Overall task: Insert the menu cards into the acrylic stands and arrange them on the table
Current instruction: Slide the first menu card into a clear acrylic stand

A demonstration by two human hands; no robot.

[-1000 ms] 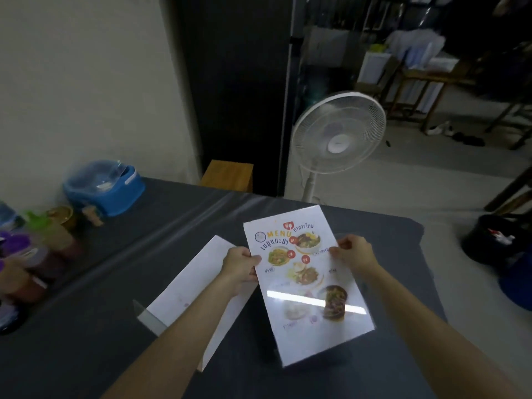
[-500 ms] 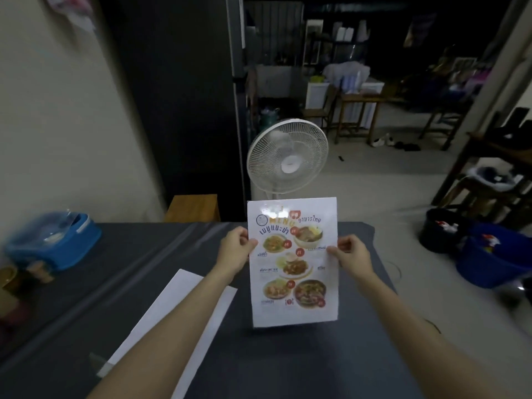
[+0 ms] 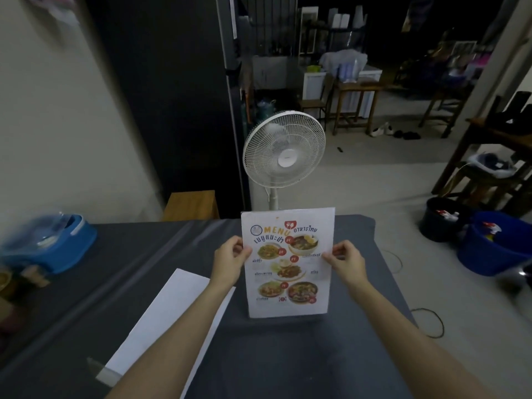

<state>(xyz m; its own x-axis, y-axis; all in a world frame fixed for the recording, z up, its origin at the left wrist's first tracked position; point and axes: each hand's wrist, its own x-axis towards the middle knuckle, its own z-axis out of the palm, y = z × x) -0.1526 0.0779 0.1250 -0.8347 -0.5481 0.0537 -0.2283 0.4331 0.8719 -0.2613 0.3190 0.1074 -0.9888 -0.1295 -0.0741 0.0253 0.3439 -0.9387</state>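
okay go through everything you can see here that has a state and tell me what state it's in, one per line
menu card: upright, printed side to the camera, pinched at both side edges
left hand: gripping the card's left edge
right hand: gripping the card's right edge
white sheet: lying flat on the table
fan: standing; running or not, unclear
blue container: blurred, lid state unclear

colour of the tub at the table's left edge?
Blue tub with a clear lid, blurred; head view.

Dim room: cream wall (image 3: 57, 125), white standing fan (image 3: 284, 149), perhaps wooden tables (image 3: 357, 90) behind.
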